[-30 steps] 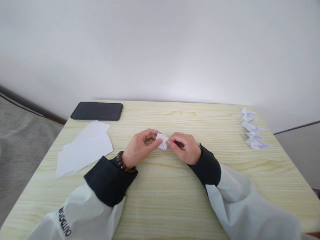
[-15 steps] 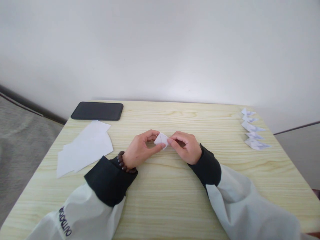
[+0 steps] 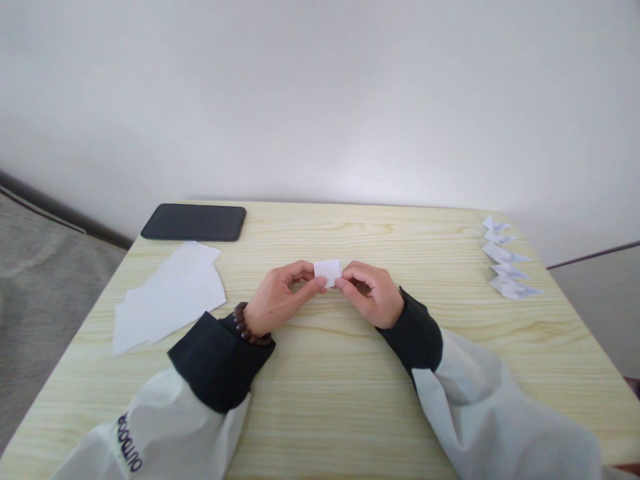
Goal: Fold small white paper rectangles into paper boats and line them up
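Between my two hands is a small folded piece of white paper (image 3: 327, 271), roughly square, with a slanting crease across its face. My left hand (image 3: 285, 297) pinches its left side and lower edge between thumb and fingers. At the lower right corner, the thumb and forefinger of my right hand (image 3: 369, 291) close on the same paper. The fingertips behind the paper are partly hidden. Both hands are over the middle of the wooden table (image 3: 325, 387).
Loose white paper sheets (image 3: 173, 293) overlap on the left of the table. Behind them lies a black phone (image 3: 195, 222). Several folded white paper figures (image 3: 505, 253) form a row at the right edge. A white wall (image 3: 320, 100) rises behind the table.
The folded paper has turned from a diamond with its corner up to a square with a level top edge. My hands have barely shifted.
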### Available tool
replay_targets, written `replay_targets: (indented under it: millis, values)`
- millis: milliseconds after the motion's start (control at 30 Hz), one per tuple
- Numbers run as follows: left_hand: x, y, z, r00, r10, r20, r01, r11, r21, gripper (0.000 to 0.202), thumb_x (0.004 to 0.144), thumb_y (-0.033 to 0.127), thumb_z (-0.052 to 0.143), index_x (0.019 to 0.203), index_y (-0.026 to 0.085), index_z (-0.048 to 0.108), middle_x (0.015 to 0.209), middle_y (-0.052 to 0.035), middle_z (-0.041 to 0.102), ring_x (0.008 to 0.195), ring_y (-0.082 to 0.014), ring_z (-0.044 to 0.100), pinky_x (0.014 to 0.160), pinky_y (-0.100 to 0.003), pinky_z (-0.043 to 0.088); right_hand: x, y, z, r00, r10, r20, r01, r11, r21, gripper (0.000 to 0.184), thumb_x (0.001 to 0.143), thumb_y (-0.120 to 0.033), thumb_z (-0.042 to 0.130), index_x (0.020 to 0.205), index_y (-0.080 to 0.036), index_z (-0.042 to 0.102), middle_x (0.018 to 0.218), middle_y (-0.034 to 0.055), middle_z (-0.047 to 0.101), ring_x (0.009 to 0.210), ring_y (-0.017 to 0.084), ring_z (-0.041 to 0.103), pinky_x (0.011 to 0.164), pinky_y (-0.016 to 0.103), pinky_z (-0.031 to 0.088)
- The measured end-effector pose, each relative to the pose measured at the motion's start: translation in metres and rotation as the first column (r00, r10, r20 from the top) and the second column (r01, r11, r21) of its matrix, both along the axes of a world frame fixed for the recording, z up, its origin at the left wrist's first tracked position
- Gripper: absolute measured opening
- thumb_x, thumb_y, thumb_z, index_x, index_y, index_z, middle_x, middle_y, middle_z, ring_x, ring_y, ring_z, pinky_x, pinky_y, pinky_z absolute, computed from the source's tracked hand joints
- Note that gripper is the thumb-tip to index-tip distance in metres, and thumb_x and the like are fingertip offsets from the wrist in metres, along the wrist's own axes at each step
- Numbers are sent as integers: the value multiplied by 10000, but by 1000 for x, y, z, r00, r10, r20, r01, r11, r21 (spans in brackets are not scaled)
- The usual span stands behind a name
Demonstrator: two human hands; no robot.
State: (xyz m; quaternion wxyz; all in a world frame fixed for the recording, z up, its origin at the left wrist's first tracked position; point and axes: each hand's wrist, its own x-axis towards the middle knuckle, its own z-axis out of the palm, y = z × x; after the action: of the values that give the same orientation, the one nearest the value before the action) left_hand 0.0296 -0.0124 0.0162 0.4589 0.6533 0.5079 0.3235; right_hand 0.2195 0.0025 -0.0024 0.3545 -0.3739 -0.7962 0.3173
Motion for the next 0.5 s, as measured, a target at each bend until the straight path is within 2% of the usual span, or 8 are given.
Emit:
replay_targets:
  millis: [233,367,500]
  values:
    - [-3,1,-4,997,-12,-73,15,999,46,272,809,407,559,857,157,654,807,-30,683,750,-160,598,705,-262,451,1,1,1,998,60,12,-60,998,17,201,838,-210,484,643,-172,508,623,2,499,538,95,428,509,224,326]
    - [-2,0,-1,997,-26,-68,28,999,35,256,805,396,559,828,159,653,754,-21,677,725,-155,597,694,-253,448,1,0,1,996,87,8,-87,996,-6,189,826,-212,486,641,-176,500,610,-4,497,537,96,424,513,228,325]
    - [-2,1,1,999,-19,-38,20,1000,16,265,807,399,546,854,157,645,779,-30,682,752,-169,602,726,-270,456,1,0,1,996,94,2,-94,996,-13,187,839,-220,475,662,-176,517,632,3,517,563,103,446,534,234,340]
